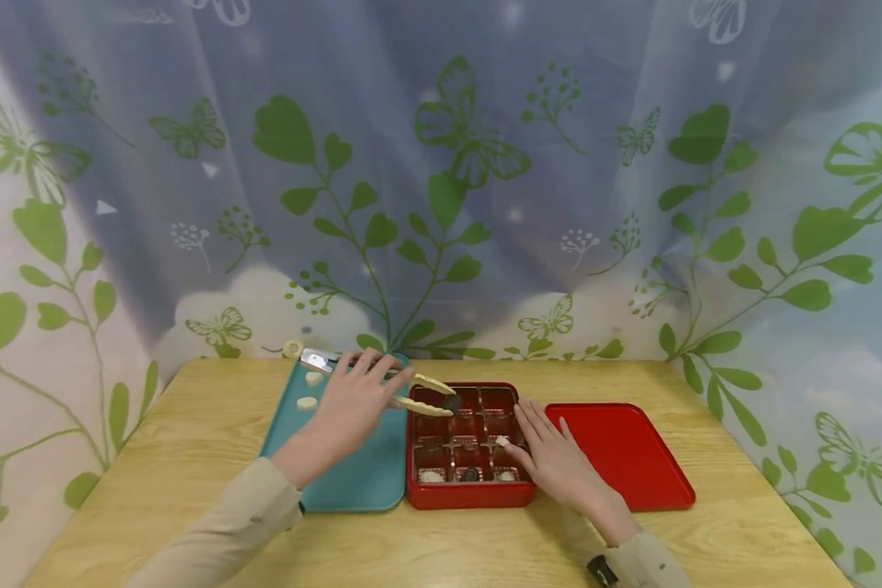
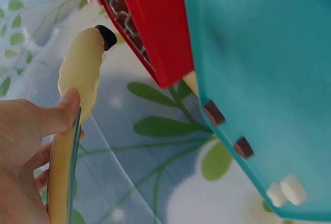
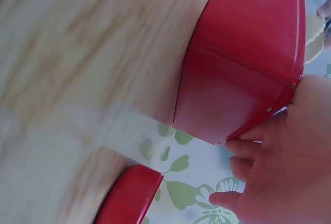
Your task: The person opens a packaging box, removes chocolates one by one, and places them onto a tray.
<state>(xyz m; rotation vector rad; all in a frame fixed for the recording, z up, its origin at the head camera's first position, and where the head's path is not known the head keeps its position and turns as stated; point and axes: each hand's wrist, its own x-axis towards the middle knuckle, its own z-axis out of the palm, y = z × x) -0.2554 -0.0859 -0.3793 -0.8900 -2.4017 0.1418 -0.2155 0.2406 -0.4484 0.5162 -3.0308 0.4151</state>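
Observation:
My left hand [image 1: 360, 396] grips a pair of tongs [image 1: 425, 406] with cream-coloured tips and a metal handle end. Between the tips is a small black piece [image 2: 106, 37], over the back part of a red box [image 1: 470, 495] divided into small compartments. White pieces [image 1: 432, 476] and a dark piece [image 1: 470, 474] sit in the front row of compartments. Another pale piece [image 1: 502, 441] shows beside my right thumb. My right hand [image 1: 559, 461] rests on the box's right rim, its fingers extended and the thumb over the compartments.
A blue tray [image 1: 360, 482] lies left of the box, with white pieces [image 1: 307, 403] and brown pieces [image 2: 243, 147] on it. Right of the box lies a red lid [image 1: 632, 457]. A cream ring [image 1: 292, 349] is at the tray's far left corner. A patterned curtain [image 1: 485, 245] hangs behind the wooden table [image 1: 456, 547].

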